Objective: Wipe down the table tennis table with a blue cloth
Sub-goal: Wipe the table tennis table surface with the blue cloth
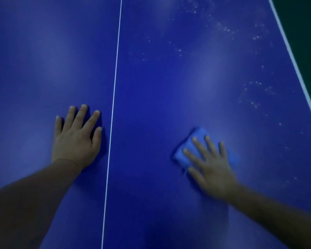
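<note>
— What do your hands do now?
— My left hand [75,139] lies flat, fingers straight, on the smooth dark blue table [43,60], just left of the thin white centre line [115,78]. It holds nothing.
— And the cloth?
— My right hand [211,168] presses the soft, folded blue cloth [188,150] flat with spread fingers. Pale specks [226,30] dot the surface toward the white edge stripe [294,63].

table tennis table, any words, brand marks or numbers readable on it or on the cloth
None. The table tennis table shows only its white centre line and white edge line, plus pale specks. The blue cloth under the right hand shows no label; the left hand bears no writing.
</note>
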The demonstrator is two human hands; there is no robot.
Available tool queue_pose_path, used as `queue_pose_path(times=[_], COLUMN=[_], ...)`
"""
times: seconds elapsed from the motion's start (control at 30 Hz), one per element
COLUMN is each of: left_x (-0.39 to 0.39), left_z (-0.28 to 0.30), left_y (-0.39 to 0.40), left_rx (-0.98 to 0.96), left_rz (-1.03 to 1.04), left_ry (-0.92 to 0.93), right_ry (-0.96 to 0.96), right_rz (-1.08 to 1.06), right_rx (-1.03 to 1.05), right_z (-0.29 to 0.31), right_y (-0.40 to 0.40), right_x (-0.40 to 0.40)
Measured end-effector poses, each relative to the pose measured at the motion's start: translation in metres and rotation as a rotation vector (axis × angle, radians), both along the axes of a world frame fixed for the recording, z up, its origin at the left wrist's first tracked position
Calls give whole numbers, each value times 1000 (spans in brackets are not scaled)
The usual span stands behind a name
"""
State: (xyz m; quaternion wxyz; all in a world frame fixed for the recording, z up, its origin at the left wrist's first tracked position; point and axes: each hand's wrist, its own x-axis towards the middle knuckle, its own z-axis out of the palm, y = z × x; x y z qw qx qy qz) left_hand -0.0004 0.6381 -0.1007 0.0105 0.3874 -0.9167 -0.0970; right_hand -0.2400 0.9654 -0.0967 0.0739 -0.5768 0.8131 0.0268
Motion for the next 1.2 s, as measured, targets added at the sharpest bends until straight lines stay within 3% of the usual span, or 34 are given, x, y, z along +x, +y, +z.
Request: queue_pose_path(times=[0.13, 0.2, 0.37, 0.5, 0.6, 0.73, 0.8, 0.97, 1.07, 1.2], left_x=[-4, -5, 14, 69, 118, 162, 171, 175, 175, 175], left_z=[2, 3, 8, 10, 7, 3, 0, -2, -3, -4], left_y=[-1, 2, 33, 103, 162, 217, 231, 236, 235, 235], left_rx=[-51, -95, -38, -14, 34, 46, 52, 56, 68, 63], left_rz=[-16, -36, 10, -138, -223, -266, -285, -326, -319, -309], left_ry=[-21, -47, 41, 125, 103, 16, -13, -10, 7, 10], right_ry=[-8, -47, 46, -10, -25, -15, -23, -1, -20, -46], right_rz=[-468, -570, -557, -342, -309, -712, -794, -587, -522, -984], right_rx=[-6, 9, -43, -2, 46, -19, -40, 9, 101, 37], right_z=[6, 7, 1, 3, 5, 5, 3, -2, 6, 9], right_y=[-61, -72, 20, 138, 137, 93, 97, 191, 208, 167], right_x=[-100, -115, 8, 126, 98, 31, 49, 174, 146, 82])
